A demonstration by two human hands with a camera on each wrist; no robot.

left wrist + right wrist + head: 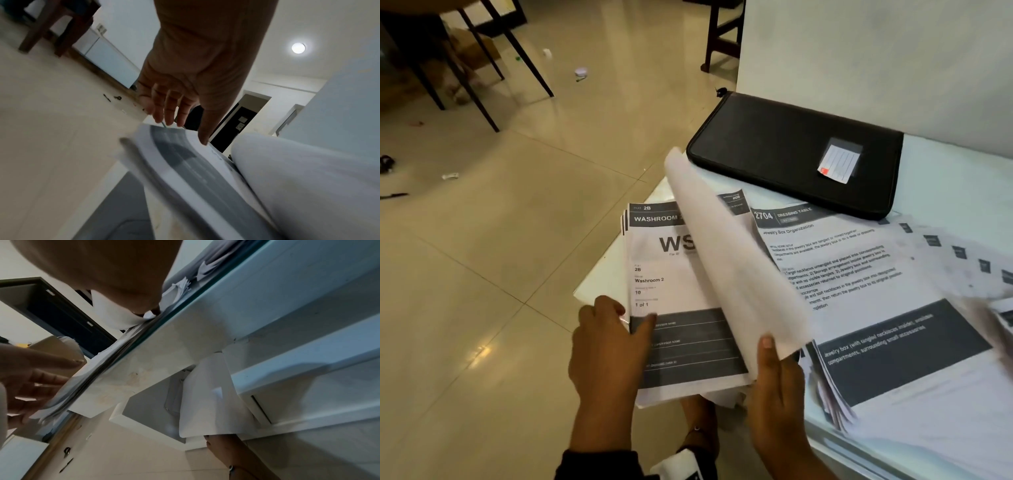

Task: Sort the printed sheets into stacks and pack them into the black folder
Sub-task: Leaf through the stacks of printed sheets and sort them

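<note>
A stack of printed sheets (pixel 681 342) headed "Washroom 2" lies on the near left corner of the white table (pixel 962 178) and overhangs its edge. My left hand (pixel 626 315) steadies it: the thumb presses on the top page and the fingers lie straight along its left edge, as the left wrist view shows (pixel 183 131). My right hand (pixel 770 346) pinches the near corner of one lifted sheet (pixel 722 257), which curls up with its blank back showing. The black folder (pixel 791 150) lies zipped shut at the back. More sheets (pixel 876 291) headed "Dressing Table" are fanned out to the right.
The table stands against a white wall. Left of it is open tiled floor with small litter, dark chair legs (pixel 482 68) and a wooden stool (pixel 719 37). A loose sheet (pixel 205 394) hangs below the table's edge. My foot (pixel 698 411) is under the stack.
</note>
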